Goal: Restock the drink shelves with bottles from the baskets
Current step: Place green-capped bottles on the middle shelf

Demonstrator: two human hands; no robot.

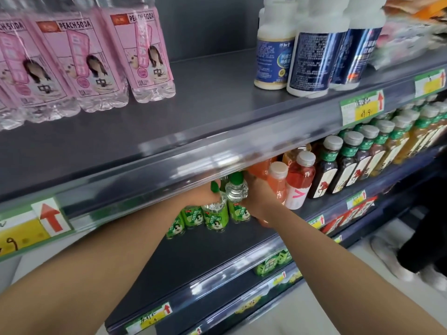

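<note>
The upper shelf's front rail [217, 151] hides the fingers of the left hand [205, 193] and the tops of the green-label bottles [215, 213] behind that rail. The right hand [258, 201] is partly covered by those bottles, so its grip cannot be read. Above the rail, the pink soda bottles [79, 56] and white bottles [312, 49] lose their tops at the frame's edge. Price tags [360, 107] on the rail are too blurred to read.
</note>
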